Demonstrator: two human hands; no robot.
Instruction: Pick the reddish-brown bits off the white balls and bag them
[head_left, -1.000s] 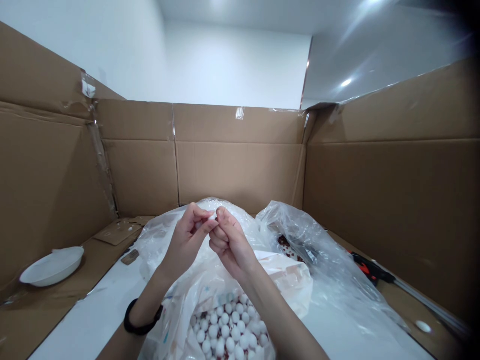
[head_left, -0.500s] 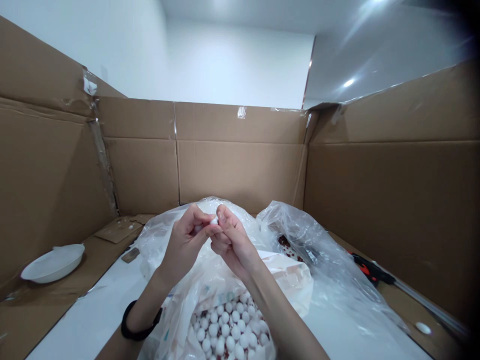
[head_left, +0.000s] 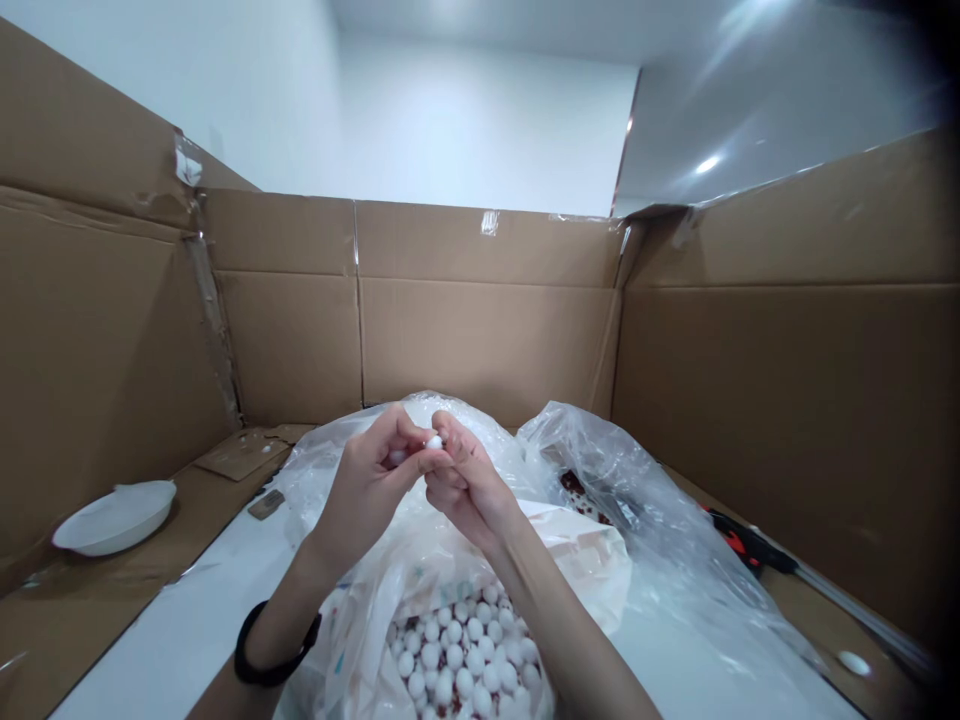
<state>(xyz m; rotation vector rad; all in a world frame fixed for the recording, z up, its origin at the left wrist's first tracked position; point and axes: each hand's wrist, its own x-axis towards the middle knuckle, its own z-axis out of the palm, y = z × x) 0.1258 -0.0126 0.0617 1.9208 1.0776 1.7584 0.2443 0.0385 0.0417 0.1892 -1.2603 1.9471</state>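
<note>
My left hand (head_left: 379,465), closed, pinches a small white egg-shaped ball (head_left: 433,442) between thumb and forefinger. A second white ball (head_left: 397,457) shows inside its curled fingers. Thumb and fingers of my right hand (head_left: 469,480) are closed right beside the pinched ball, where a tiny dark speck shows; what they grip is too small to make out. Below both hands, a plastic bag (head_left: 360,630) gapes around many similar white balls (head_left: 450,655) with reddish-brown bits among them.
Clear plastic sheeting (head_left: 660,540) covers much of the white table (head_left: 225,600). A white dish (head_left: 116,520) sits at left. A black-and-red tool with a metal rod (head_left: 757,545) lies at right, near a loose white ball (head_left: 853,663). Cardboard walls (head_left: 487,330) surround the table.
The pinched ball shows more fully between my fingertips, and my right thumb has shifted slightly. The whole view has moved a little.
</note>
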